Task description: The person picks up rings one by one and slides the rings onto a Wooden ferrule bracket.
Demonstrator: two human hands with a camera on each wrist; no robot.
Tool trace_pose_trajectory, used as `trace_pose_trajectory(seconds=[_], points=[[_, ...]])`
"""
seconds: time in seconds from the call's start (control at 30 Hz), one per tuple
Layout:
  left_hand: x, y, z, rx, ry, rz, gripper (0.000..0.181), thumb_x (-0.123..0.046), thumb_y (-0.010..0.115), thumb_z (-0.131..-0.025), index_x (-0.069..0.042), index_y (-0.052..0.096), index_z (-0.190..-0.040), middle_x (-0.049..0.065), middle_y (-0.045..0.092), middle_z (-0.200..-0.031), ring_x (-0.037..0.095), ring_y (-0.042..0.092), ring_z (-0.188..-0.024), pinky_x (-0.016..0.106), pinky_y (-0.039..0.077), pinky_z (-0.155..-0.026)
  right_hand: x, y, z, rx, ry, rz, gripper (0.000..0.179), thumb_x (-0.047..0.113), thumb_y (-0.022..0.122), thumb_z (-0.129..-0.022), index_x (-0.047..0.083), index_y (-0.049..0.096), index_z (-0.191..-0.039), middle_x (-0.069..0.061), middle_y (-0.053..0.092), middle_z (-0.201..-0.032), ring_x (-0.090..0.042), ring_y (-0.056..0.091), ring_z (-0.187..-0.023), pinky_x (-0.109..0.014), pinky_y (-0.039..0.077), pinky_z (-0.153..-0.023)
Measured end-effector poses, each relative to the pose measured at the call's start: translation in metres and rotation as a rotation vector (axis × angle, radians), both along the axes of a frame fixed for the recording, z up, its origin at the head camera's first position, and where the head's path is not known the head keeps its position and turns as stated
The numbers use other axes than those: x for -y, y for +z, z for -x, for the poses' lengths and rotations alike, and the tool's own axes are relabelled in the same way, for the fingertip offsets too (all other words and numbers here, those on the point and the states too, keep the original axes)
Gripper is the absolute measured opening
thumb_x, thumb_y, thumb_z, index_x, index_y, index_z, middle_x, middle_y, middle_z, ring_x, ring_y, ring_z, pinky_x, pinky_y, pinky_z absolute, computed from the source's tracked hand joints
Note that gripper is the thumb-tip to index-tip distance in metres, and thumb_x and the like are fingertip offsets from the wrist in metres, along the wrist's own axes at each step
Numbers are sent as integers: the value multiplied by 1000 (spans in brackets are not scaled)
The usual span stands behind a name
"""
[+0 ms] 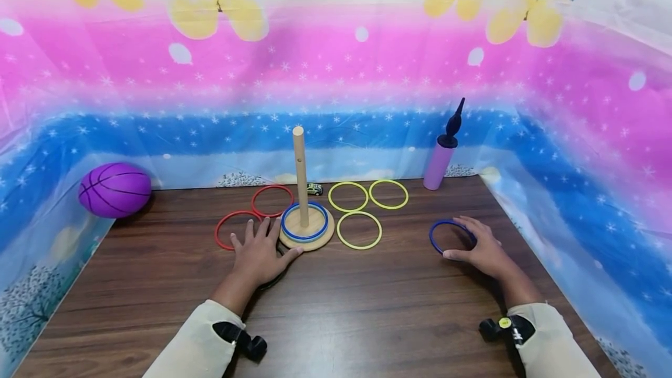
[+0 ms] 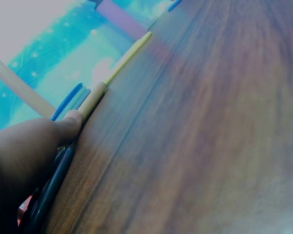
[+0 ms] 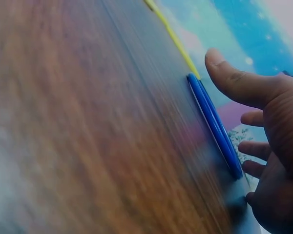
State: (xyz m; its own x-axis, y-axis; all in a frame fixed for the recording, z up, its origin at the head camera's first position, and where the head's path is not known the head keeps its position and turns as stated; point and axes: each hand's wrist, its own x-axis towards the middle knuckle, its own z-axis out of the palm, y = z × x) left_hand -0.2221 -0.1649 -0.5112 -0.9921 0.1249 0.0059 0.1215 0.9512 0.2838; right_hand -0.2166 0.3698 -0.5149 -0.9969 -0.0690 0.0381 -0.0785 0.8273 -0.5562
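A wooden ring-toss stand [image 1: 301,177] stands upright left of the table's middle, with a blue ring [image 1: 284,220] round its peg and a lighter one beneath. My left hand [image 1: 257,258] lies spread beside the stand, its thumb at the rim of the round base [image 2: 94,100]. Dark rings [image 2: 53,187] lie under that hand, mostly hidden by it. To the right, my right hand [image 1: 483,248] hovers with fingers apart over a single blue ring [image 1: 431,237]. In the right wrist view, that blue ring [image 3: 212,124] lies on the table, with a gap between it and the thumb.
Red rings [image 1: 217,232] lie left of the stand and yellow rings [image 1: 359,248] right of it. A toy car [image 1: 315,189] sits behind the peg. A purple ball [image 1: 115,190] is at the far left; a purple hand pump [image 1: 439,165] stands at the back right. Printed cloth surrounds the table.
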Motion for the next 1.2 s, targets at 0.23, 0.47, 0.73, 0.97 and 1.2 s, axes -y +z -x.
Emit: trace_pose_trajectory(seconds=[0.23,0.47,0.73,0.97,1.2], points=[[-1,1,1,-4,1,-3,102,-78,57,-100,-12,30,-174,25,27,-179,59,14,-166,91,6,-122,-7,-1,-1,20,42,8,99,50,92,-87,11,47,-165,-28,33,-175,-61,18,-161,-95,10,-113],[-1,1,0,1,3,1,101,-78,56,-101,-13,31,-174,24,26,-179,59,14,-166,91,6,-122,-10,-3,-2,23,67,6,98,48,93,-86,10,48,-165,-26,33,-175,-59,17,-162,-93,11,-115],[-2,1,0,-2,3,7,102,-78,56,-101,-12,31,-174,24,27,-179,59,15,-166,91,7,-122,-11,-4,-3,10,69,12,97,46,94,-86,8,50,-163,-26,35,-174,-59,18,-161,-93,11,-115],[-1,0,0,5,8,6,102,-78,56,-101,-13,30,-174,24,26,-179,59,14,-166,91,6,-122,-8,-3,-3,14,58,20,98,50,93,-86,11,48,-164,-26,35,-173,-59,20,-161,-92,14,-115],[-1,1,-1,10,9,4,103,-78,56,-101,-13,28,-175,25,26,-179,60,13,-165,91,5,-122,-8,-2,-3,-1,54,46,102,51,93,-85,12,45,-166,-25,33,-174,-56,24,-161,-85,28,-118]])
